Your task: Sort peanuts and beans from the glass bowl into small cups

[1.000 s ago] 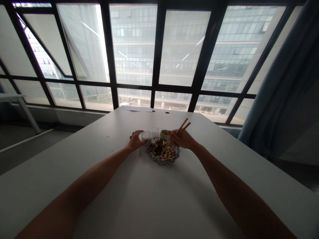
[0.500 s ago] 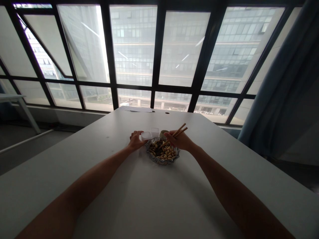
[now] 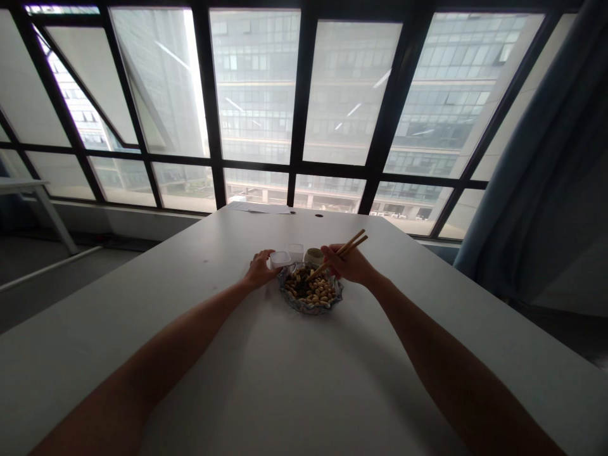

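A pair of wooden chopsticks (image 3: 349, 246) is gripped in my right hand (image 3: 350, 263), their tips down among the contents of a glass bowl (image 3: 311, 309) with a wavy rim. Pale nuts (image 3: 319, 292) in shells fill its right side, and smaller dark pieces (image 3: 299, 289) lie left of the middle. At the bowl's left rim, my left hand (image 3: 260, 269) is closed round the side of a small clear plastic container (image 3: 280, 258). Behind that stands a second clear container (image 3: 295, 251). Beyond the bowl, close to my right hand, is a small beige cup (image 3: 313, 256).
All of this stands on a long white table (image 3: 266, 380). White paper sheets (image 3: 261, 208) lie at its far edge, near two dark round holes. Large windows rise beyond it, a blue curtain (image 3: 513, 190) hangs at the right, and another white table (image 3: 28, 185) stands far left.
My right hand has shifted slightly right, and the chopsticks lean lower to the right, with their tips still in the bowl. My left hand and its container have barely moved.
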`<state>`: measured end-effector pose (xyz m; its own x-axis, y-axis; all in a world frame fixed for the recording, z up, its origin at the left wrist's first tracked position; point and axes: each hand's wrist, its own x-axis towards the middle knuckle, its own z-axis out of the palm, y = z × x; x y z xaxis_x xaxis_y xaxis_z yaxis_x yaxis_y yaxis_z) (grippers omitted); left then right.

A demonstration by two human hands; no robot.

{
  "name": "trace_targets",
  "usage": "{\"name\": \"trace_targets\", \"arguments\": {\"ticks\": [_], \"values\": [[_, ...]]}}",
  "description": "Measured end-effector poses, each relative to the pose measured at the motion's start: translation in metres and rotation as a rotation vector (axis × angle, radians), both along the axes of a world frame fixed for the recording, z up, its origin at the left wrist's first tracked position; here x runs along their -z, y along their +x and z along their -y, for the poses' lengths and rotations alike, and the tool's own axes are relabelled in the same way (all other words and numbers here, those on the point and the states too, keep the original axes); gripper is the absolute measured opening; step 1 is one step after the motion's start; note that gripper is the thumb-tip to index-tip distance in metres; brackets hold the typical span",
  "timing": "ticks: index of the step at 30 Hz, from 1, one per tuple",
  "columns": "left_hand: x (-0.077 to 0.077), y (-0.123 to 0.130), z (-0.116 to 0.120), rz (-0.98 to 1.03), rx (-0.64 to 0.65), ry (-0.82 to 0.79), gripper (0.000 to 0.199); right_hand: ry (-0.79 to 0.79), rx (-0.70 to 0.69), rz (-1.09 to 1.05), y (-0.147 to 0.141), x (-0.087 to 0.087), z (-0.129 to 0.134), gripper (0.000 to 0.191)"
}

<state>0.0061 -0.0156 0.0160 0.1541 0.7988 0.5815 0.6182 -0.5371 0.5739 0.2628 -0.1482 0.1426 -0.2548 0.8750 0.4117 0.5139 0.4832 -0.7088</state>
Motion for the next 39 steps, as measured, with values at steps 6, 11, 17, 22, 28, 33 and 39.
{"name": "trace_targets", "arguments": {"ticks": [6,11,17,22,28,33,39], "values": [[-0.001,-0.002,0.000,0.038,0.071,-0.032,0.058,0.005,0.014,0.045,0.000,0.000,0.000,0.056],[-0.002,-0.003,0.001,0.044,0.101,-0.044,0.059,0.005,-0.032,0.144,0.002,0.001,-0.001,0.054],[-0.001,-0.002,0.000,0.049,0.102,-0.065,0.060,-0.011,-0.042,0.128,0.001,0.001,0.000,0.053],[0.001,-0.001,-0.002,0.057,0.098,-0.060,0.058,-0.023,-0.023,0.070,0.000,-0.003,0.003,0.057],[0.000,-0.001,-0.001,0.046,0.100,-0.058,0.060,-0.035,0.006,-0.023,0.001,-0.004,0.003,0.064],[-0.001,-0.002,0.000,0.035,0.099,-0.056,0.060,-0.037,0.094,-0.145,0.003,-0.002,-0.003,0.067],[0.001,-0.003,-0.002,0.038,0.106,-0.051,0.061,-0.033,0.168,-0.224,0.008,-0.002,-0.009,0.069]]}}
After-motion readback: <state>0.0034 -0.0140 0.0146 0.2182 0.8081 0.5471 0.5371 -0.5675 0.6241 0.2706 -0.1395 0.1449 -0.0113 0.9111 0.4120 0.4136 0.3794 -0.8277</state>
